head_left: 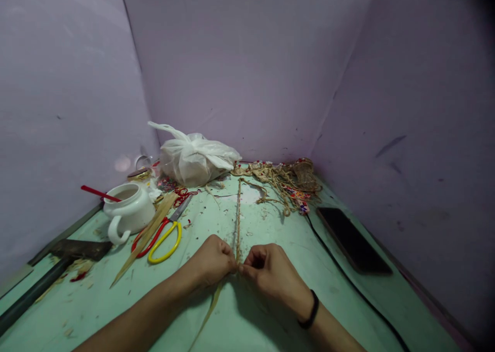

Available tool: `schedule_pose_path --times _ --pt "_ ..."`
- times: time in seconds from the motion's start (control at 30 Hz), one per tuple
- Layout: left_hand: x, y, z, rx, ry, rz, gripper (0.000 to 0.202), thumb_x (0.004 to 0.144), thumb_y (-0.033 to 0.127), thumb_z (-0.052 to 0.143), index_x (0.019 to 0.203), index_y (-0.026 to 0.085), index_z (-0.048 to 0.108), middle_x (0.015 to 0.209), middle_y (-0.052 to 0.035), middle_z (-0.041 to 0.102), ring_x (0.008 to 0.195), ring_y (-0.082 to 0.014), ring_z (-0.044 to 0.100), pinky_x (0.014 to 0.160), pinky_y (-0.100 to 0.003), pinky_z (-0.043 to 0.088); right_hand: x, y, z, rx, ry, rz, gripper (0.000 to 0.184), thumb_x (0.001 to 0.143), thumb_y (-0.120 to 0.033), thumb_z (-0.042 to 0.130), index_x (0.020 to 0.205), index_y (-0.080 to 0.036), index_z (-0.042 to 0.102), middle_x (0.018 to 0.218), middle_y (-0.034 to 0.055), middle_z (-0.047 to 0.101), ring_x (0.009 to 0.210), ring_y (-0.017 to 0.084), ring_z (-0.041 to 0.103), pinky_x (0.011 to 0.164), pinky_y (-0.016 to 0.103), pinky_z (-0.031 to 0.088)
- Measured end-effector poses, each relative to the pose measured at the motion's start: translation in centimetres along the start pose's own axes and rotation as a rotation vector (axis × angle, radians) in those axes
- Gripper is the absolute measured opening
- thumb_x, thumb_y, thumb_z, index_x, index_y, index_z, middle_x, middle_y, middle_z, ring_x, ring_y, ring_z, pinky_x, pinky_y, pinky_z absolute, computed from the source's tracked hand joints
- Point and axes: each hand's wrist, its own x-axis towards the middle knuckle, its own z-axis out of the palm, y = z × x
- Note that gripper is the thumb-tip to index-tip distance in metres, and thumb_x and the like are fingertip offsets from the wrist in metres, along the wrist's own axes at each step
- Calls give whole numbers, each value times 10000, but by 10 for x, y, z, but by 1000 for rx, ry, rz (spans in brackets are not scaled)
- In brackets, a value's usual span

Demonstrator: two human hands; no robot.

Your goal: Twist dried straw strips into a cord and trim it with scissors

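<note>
A thin braided straw cord [238, 215] runs straight away from me along the tabletop, its near end between my two hands. My left hand [216, 260] is closed on that end, fingers curled in. From the other side my right hand [266, 272], with a black band at the wrist, pinches at the same spot with thumb and forefinger. A loose flat strip of straw [211, 310] trails from below the left hand toward me. The fingers hide the exact crossing of the strands.
Left stand scissors [166, 241] with red and yellow handles, dry leaf strips [145, 238], a white mug [133, 207] and a hammer-like tool [77, 250]. Behind are a knotted plastic bag [195, 158] and tangled cords [282, 179]. A phone [353, 241] and black cable [348, 285] lie right.
</note>
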Motion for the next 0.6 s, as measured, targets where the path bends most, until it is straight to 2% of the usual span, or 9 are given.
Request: schedule_pose_path --times 0.13,0.27,0.4,0.5,0.6 --pt "-2 2 1 -111 -43 -33 136 505 140 445 373 155 418 268 56 318 237 -50 234 284 -195 127 -7 -7 -2 -47 -106 -66 133 636 -203 537 541 -129 592 472 -14 507 450 74 398 407 182 255" --pt "-2 1 -3 -184 -101 -30 98 511 182 481 421 144 480 306 43 384 236 -57 270 271 -191 125 -10 -12 -2 -74 -143 -182 156 665 -191 519 568 -128 624 471 -25 493 447 65 372 416 182 250" --pt "-2 2 -7 -172 -97 9 56 491 176 524 469 124 527 318 60 366 277 -36 245 306 -190 138 -8 -13 -7 27 -184 -163 214 660 -282 585 523 -121 620 452 -15 502 442 70 394 418 185 260" --pt "0 2 -8 -137 -85 50 66 489 170 525 448 120 514 322 64 342 314 -31 236 341 -194 145 1 -11 -17 294 -49 -36 337 674 -409 571 507 -116 586 442 -1 516 409 67 405 412 186 297" --pt "5 -1 -6 -118 -120 89 59 485 165 514 464 114 535 346 56 365 346 -41 262 368 -200 168 20 -9 -32 568 142 186 276 682 -383 562 591 -123 584 540 24 588 427 72 472 441 189 381"
